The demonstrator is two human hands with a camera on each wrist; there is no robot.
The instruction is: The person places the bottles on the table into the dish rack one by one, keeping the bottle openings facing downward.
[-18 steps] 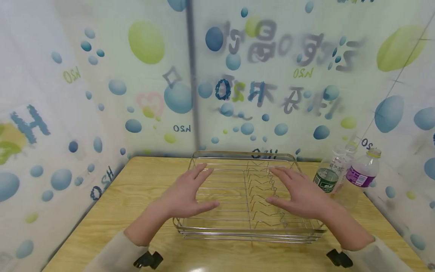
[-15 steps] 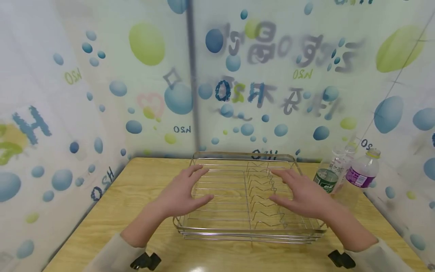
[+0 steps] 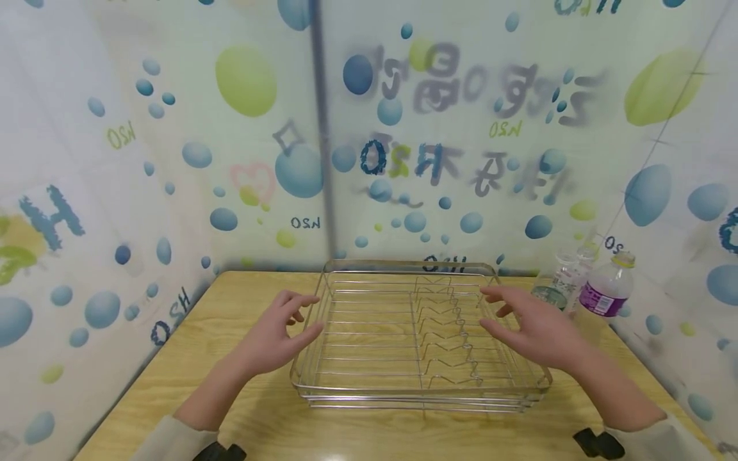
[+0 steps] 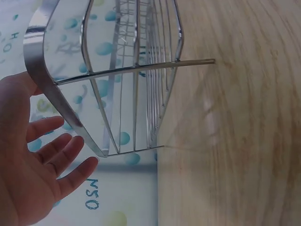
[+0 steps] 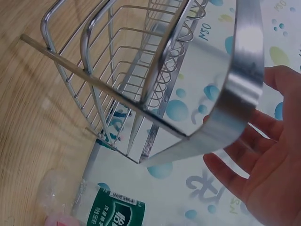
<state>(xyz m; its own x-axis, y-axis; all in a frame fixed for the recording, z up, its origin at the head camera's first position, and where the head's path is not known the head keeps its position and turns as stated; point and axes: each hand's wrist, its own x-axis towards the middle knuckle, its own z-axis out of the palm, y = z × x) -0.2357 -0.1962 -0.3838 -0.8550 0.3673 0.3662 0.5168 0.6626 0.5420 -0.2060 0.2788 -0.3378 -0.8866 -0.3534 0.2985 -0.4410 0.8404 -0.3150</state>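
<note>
A wire dish rack point(image 3: 369, 390) with a flat metal rim sits on the wooden table, a row of zigzag wire dividers point(image 3: 446, 336) right of its middle. My left hand point(image 3: 279, 336) is at the rack's left side, fingers loosely bent and thumb apart. In the left wrist view, its thumb goes behind the rim point(image 4: 35, 52) and the other fingers spread just outside. On the opposite side, my right hand point(image 3: 533, 330) has relaxed fingers around the right rim's outer edge. The right wrist view shows its fingertips partly hidden behind the rim point(image 5: 244, 70). Neither hand grips anything.
Right of the rack, behind my right hand, stand a purple-labelled bottle point(image 3: 602, 299), a green-labelled bottle point(image 3: 549, 296) and another clear bottle point(image 3: 583, 256). Curtain-like walls point(image 3: 259, 147) with blue and green dots enclose the table point(image 3: 248, 301) at the back and sides.
Both hands have moved outward from above the rack to its left and right sides. Their fingers are a little more bent, and the head view has shifted slightly.
</note>
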